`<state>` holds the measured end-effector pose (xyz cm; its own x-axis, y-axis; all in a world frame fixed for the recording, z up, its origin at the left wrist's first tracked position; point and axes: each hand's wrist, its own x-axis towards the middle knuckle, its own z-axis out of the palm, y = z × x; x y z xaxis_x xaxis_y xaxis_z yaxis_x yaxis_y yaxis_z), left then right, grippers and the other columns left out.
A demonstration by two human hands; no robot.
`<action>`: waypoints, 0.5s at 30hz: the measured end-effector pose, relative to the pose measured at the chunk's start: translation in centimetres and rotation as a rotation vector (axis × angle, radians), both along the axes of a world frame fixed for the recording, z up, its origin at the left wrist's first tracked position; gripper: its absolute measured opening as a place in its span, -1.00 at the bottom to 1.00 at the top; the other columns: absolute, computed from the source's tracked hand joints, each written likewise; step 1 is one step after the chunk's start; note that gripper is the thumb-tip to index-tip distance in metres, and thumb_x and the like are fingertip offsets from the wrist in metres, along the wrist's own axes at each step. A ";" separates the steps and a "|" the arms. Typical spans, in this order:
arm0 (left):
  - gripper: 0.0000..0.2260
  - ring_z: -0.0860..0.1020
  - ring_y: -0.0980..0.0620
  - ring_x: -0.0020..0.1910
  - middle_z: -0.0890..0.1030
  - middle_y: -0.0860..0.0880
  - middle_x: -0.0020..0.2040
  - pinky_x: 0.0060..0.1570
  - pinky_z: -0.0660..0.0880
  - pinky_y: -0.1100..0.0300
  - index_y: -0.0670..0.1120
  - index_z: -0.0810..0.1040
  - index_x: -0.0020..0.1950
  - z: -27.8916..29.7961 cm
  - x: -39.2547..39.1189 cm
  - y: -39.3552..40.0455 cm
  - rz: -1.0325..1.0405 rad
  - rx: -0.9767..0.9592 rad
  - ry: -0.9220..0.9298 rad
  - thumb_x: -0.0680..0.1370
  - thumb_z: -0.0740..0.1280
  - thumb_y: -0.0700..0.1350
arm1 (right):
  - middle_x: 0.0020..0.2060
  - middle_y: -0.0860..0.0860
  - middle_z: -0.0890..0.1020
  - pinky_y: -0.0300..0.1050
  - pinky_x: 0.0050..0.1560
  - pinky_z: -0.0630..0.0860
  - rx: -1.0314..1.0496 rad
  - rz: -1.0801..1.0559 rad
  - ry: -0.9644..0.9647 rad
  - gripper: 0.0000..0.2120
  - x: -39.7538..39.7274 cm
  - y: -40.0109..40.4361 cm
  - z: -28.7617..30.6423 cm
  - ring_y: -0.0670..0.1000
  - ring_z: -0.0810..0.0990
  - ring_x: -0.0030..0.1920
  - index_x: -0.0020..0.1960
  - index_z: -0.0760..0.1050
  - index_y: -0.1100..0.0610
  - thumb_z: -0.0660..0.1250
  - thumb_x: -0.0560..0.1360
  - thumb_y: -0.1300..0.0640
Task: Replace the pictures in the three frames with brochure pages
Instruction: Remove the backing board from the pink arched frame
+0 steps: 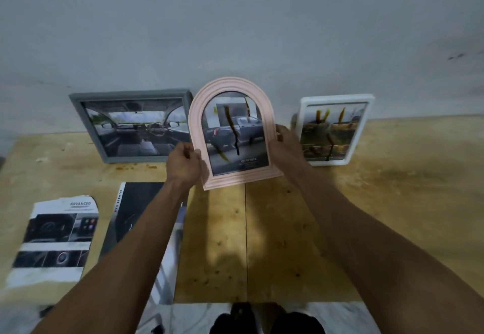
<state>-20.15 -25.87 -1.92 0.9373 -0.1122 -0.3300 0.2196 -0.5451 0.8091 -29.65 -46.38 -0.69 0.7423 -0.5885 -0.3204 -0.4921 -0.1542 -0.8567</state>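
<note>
I hold a pink arched frame (195, 126) upright above the wooden table (392, 202), a car brochure page showing in it. My left hand (183, 164) grips its lower left edge and my right hand (285, 143) grips its right edge. A grey frame (78, 103) with a car-interior page leans against the wall at the left. At the right leans a white frame (366, 113) with a yellowish picture. A dark brochure (136, 202) lies under my left forearm, and a cut brochure page (55, 239) lies left of it.
The grey wall (235, 32) rises straight behind the table. The table's near edge runs just above my feet (264, 320) on the tiled floor. A seam (246, 242) splits the tabletop in the middle.
</note>
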 end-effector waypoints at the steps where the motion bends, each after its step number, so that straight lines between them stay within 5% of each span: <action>1: -0.91 0.63 -0.17 -0.01 0.65 -0.15 -0.03 0.08 0.60 -0.16 -0.07 0.50 -0.06 0.5 -0.7 0.7 0.008 -0.030 0.035 0.65 0.28 -0.16 | 0.12 0.07 0.58 0.01 0.09 0.57 0.004 0.015 -0.012 -0.71 -0.9 0.2 0.7 0.07 0.56 0.11 0.32 0.46 0.10 0.18 0.61 0.18; 6: -0.88 0.54 -0.08 -0.39 0.61 -0.19 -0.25 -0.39 0.54 0.11 -0.24 0.56 0.09 2.6 -5.4 3.7 0.080 -0.119 0.119 0.65 0.27 -0.22 | 0.14 0.11 0.57 -0.04 -0.05 0.63 0.011 0.098 -0.111 -0.64 -6.0 2.3 3.9 0.09 0.59 0.10 0.36 0.43 0.16 0.23 0.58 0.27; 11: -0.82 0.54 -0.04 -0.15 0.61 -0.11 -0.13 -0.05 0.61 -0.03 -0.16 0.64 0.05 3.9 -9.2 7.4 0.050 -0.234 0.195 0.63 0.33 -0.06 | 0.01 0.05 0.58 -0.12 -0.08 0.54 -0.218 0.151 -0.246 -0.65 -10.3 6.0 6.0 0.02 0.58 -0.04 0.35 0.47 0.18 0.29 0.57 0.25; 15: -0.68 0.62 -0.05 -0.09 0.64 -0.14 -0.01 -0.21 0.61 0.07 -0.17 0.60 0.11 6.2 -11.0 8.7 0.120 -0.417 0.209 0.62 0.33 0.09 | -0.02 -0.05 0.61 -0.16 -0.09 0.50 -0.557 0.186 -0.304 -0.70 -13.7 9.7 6.6 -0.03 0.55 -0.05 0.27 0.52 0.06 0.26 0.56 0.21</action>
<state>-31.16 -17.15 4.24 0.8702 -0.1705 -0.4623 0.4421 -0.1443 0.8853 -43.38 -36.72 5.91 0.8568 -0.4590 0.2349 -0.1632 -0.6735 -0.7209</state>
